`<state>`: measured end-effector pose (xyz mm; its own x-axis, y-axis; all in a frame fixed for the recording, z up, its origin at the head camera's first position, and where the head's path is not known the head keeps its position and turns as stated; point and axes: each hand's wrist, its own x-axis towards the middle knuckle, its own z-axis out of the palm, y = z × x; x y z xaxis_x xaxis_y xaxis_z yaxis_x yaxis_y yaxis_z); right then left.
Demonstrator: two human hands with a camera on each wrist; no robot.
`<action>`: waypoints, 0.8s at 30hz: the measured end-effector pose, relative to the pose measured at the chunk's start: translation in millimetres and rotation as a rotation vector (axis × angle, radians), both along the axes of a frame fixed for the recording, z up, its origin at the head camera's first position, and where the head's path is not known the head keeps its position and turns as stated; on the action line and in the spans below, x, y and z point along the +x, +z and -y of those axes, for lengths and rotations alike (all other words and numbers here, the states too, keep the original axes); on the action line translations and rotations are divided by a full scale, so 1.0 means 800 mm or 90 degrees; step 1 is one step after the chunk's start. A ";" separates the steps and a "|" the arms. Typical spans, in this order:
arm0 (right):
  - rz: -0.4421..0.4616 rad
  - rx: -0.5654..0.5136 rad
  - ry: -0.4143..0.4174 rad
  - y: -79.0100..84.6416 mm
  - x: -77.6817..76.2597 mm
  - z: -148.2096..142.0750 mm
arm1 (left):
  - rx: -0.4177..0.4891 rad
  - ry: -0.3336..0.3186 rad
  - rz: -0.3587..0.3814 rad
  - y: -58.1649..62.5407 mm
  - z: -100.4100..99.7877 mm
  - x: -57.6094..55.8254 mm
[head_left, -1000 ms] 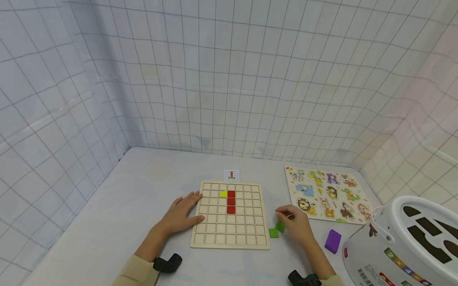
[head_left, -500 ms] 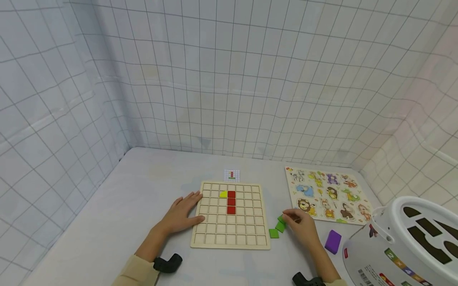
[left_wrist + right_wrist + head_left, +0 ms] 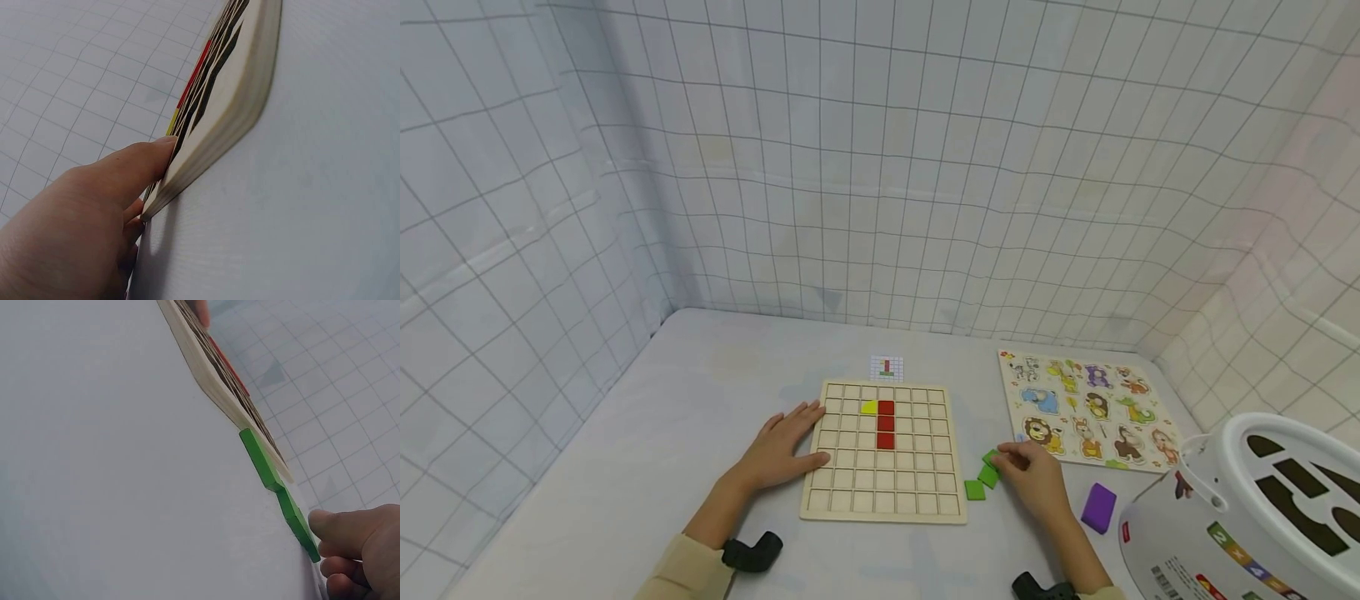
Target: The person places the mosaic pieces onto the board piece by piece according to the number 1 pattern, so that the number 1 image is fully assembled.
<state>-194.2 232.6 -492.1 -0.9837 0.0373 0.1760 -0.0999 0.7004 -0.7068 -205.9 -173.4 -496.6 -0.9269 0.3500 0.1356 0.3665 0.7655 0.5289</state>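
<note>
A square wooden grid board [image 3: 842, 479] lies on the table, with three red tiles [image 3: 886, 423] in one column and a yellow piece with a rounded corner [image 3: 869, 407] beside the top one. My left hand [image 3: 782, 450] rests spread on the board's left edge; its thumb [image 3: 147, 159] lies on top of the rim. Right of the board are three green square tiles: the nearest tile [image 3: 975, 490] and two touching ones farther back. My right hand [image 3: 1032, 479] has thumb and fingers curled at the farthest green tile [image 3: 990, 458], seemingly pinching its edge. The fingers' contact is partly hidden.
A small printed pattern card [image 3: 887, 368] lies behind the board. At the right are an animal puzzle board [image 3: 1078, 400], a purple block [image 3: 1099, 507] and a large white lidded bucket [image 3: 1180, 533]. Gridded cloth walls [image 3: 880, 208] surround the table.
My right hand has shifted slightly right and nearer, uncovering the farthest green tile, then hardly moved over the last half second. The left hand has stayed on the board.
</note>
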 end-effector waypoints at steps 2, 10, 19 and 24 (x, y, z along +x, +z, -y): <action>0.005 0.007 0.001 -0.001 -0.001 0.000 | 0.001 -0.001 -0.002 0.001 0.000 0.000; -0.003 0.035 0.007 0.004 0.002 0.006 | -0.002 0.001 0.002 0.002 0.000 0.001; -0.031 0.018 0.016 0.007 0.005 0.012 | 0.001 0.002 0.003 0.001 0.000 0.001; -0.022 -0.003 0.015 0.007 0.003 0.014 | 0.000 0.001 0.000 0.003 -0.001 0.002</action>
